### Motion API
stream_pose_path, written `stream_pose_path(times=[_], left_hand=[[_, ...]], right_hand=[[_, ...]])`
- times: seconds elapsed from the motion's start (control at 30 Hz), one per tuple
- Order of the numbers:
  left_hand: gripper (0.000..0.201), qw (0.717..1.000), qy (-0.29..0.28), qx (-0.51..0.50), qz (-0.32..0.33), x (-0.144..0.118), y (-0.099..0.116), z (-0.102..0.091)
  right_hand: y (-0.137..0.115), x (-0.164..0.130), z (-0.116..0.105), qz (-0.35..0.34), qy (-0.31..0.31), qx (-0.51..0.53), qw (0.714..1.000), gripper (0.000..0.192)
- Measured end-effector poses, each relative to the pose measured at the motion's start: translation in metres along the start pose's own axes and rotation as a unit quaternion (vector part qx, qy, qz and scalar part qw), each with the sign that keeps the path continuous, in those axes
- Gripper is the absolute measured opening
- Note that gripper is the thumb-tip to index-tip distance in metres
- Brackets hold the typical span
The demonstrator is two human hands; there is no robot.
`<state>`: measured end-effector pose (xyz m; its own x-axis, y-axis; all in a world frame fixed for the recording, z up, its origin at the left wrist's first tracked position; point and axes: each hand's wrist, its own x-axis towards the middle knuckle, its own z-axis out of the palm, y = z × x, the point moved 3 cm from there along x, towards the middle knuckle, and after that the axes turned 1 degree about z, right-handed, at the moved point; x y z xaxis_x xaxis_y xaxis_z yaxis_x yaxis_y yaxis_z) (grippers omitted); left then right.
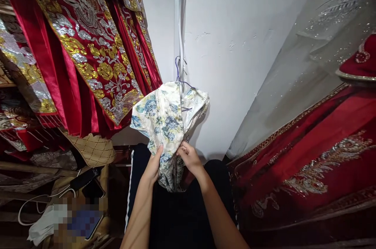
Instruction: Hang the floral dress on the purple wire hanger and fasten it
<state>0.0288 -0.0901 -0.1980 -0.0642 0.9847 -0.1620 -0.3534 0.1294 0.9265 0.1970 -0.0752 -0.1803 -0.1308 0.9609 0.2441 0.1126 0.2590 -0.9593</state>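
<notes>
A cream garment with blue and yellow flowers hangs in front of me on a thin purple wire hanger. Its front is partly open on the right, where the pale lining shows. My left hand holds the cloth low on its left side, thumb on top and the other fingers hidden behind the fabric. At the front edge, my right hand has its fingers closed in a pinch on the same garment. Below both hands, the lower part of the cloth hangs gathered over my lap.
Red robes with gold and silver embroidery hang at left. A wooden stand at lower left bears a phone and white cable. Sheer sparkling fabric and red beaded garments fill the right. Behind stands a white wall.
</notes>
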Motion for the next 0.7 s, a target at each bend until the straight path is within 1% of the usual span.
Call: stream_pose_path(times=[0.07, 0.13, 0.17, 0.2, 0.23, 0.27, 0.3, 0.33, 0.37, 0.4, 0.43, 0.5, 0.53, 0.6, 0.7], left_hand=[[0.058, 1.0, 0.005, -0.009, 0.002, 0.001, -0.003, 0.003], [0.053, 0.999, 0.003, -0.03, 0.029, 0.002, -0.006, 0.007], [0.052, 0.998, 0.013, -0.034, 0.047, 0.003, -0.007, 0.007], [0.052, 0.996, 0.045, -0.028, 0.069, 0.003, -0.008, 0.006], [0.054, 0.99, 0.097, -0.009, 0.097, 0.002, -0.009, 0.003], [0.057, 0.978, 0.161, 0.022, 0.132, -0.001, -0.009, 0.0], [0.058, 0.958, 0.219, 0.064, 0.173, -0.005, -0.009, -0.001], [0.057, 0.937, 0.253, 0.11, 0.214, -0.009, -0.008, 0.001], [0.053, 0.922, 0.252, 0.155, 0.248, -0.013, -0.007, 0.006], [0.048, 0.916, 0.22, 0.192, 0.276, -0.017, -0.007, 0.014], [0.042, 0.915, 0.165, 0.22, 0.294, -0.02, -0.007, 0.025], [0.03, 0.92, 0.054, 0.239, 0.306, -0.024, -0.01, 0.045], [0.026, 0.924, 0.021, 0.233, 0.304, -0.025, -0.011, 0.052], [0.016, 0.933, -0.003, 0.211, 0.291, -0.026, -0.013, 0.059], [0.013, 0.941, -0.008, 0.214, 0.261, -0.024, -0.013, 0.059]], right_hand=[[-0.01, -0.004, -0.009, -0.013, 0.012, -0.003, 1.0, 0.027], [-0.013, -0.008, -0.018, -0.013, 0.047, -0.007, 0.999, 0.03], [-0.013, -0.009, -0.024, -0.012, 0.068, -0.012, 0.998, 0.03], [-0.013, -0.011, -0.029, -0.011, 0.085, -0.016, 0.996, 0.031], [-0.012, -0.012, -0.034, -0.009, 0.097, -0.02, 0.995, 0.032], [-0.011, -0.013, -0.038, -0.007, 0.103, -0.023, 0.994, 0.033], [-0.01, -0.013, -0.041, -0.002, 0.102, -0.022, 0.995, 0.033], [-0.01, -0.013, -0.042, 0.004, 0.096, -0.017, 0.995, 0.033], [-0.009, -0.013, -0.041, 0.009, 0.086, -0.009, 0.996, 0.033], [-0.009, -0.013, -0.038, 0.013, 0.072, 0.002, 0.997, 0.033], [-0.01, -0.012, -0.034, 0.017, 0.057, 0.015, 0.998, 0.033], [-0.011, -0.011, -0.023, 0.031, 0.021, 0.038, 0.999, 0.033], [-0.012, -0.011, -0.018, 0.039, 0.001, 0.048, 0.998, 0.034], [-0.014, -0.01, -0.01, 0.052, -0.034, 0.059, 0.996, 0.033], [-0.017, -0.013, -0.005, 0.069, -0.061, 0.073, 0.993, 0.03]])
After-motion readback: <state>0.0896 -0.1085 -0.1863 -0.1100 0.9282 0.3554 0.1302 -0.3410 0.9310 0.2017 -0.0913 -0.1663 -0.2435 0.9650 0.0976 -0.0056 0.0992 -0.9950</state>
